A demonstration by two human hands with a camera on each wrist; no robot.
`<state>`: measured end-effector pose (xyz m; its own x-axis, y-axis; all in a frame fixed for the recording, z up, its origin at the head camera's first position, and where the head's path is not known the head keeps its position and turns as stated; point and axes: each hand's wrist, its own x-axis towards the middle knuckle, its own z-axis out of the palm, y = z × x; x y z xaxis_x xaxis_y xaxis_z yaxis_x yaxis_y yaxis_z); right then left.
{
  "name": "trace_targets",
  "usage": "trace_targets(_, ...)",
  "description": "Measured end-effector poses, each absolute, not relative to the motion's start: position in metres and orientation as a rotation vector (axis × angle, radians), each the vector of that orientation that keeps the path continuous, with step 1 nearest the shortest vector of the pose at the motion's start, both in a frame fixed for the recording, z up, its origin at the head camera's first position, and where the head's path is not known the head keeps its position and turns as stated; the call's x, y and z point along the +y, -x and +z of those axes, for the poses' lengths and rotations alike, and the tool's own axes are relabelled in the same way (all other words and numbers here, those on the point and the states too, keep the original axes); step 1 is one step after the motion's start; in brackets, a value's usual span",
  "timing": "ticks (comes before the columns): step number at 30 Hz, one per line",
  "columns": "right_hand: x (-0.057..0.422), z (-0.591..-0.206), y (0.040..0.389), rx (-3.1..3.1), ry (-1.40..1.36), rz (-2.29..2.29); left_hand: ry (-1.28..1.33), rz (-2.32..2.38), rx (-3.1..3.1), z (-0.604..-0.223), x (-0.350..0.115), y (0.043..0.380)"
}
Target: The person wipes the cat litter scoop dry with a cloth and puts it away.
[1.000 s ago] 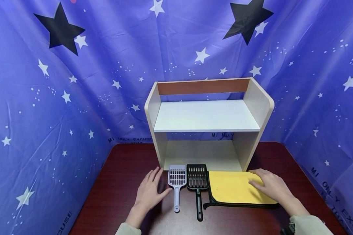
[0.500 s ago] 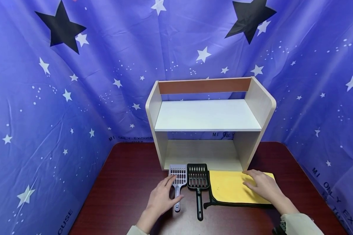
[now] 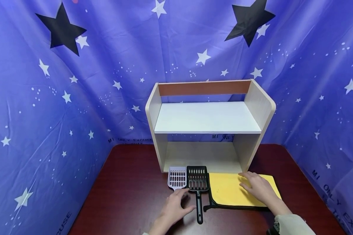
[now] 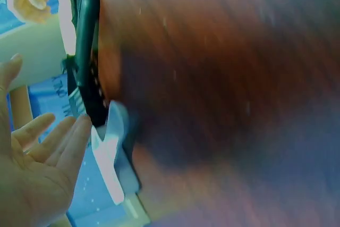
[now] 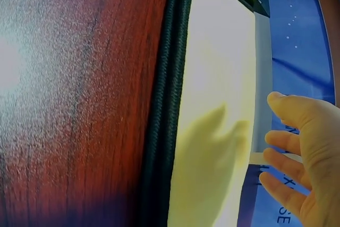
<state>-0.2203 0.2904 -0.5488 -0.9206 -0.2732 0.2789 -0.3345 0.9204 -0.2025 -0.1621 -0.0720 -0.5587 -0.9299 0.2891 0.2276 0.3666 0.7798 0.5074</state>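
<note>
In the head view a grey slotted litter scoop (image 3: 177, 178) lies on the table with its handle hidden behind my left hand (image 3: 175, 206). Just right of it is a black slotted litter scoop (image 3: 197, 179), its handle pointing toward me. My left hand hovers over the grey handle with fingers spread, thumb near the black handle; nothing is gripped. A folded yellow cloth (image 3: 227, 191) with black edging lies to the right. Above the cloth hangs my right hand (image 3: 259, 187), fingers loosely bent, casting a shadow on it in the right wrist view and holding nothing.
Behind the scoops stands a two-level wooden shelf (image 3: 207, 117) with a white upper board. The dark red table (image 3: 126, 189) reaches to a blue star-printed curtain (image 3: 106, 65) at the back and sides.
My left hand has moved right and toward me, from beside the grey scoop to over its handle. My right hand has drifted left above the cloth. The scoops and cloth stay put.
</note>
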Motion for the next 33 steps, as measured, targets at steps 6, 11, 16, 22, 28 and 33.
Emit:
trace_targets(6,0.288,-0.554,0.22,-2.843,-0.437,0.364,0.542,-1.068,-2.826,-0.57,-0.057,0.158)
trace_targets(11,0.287,-0.556,0.221,-2.81,-0.438,0.358,0.46,-1.405,-2.792,-0.579,-0.048,0.16)
trace_targets(16,0.287,-0.557,0.221,-2.783,-0.441,0.366,0.338,-1.57,-2.743,-0.588,-0.041,0.161)
trace_targets(22,0.287,-0.558,0.22,-2.801,-0.419,0.353,0.199,-1.478,-2.742,-0.594,-0.03,0.163)
trace_targets(28,0.288,-0.56,0.221,-2.894,-0.351,0.379,0.101,-1.308,-2.75,-0.595,-0.019,0.163)
trace_targets(33,0.287,-0.565,0.223,-2.905,-0.334,0.364,0.065,-1.232,-2.772,-0.592,-0.015,0.163)
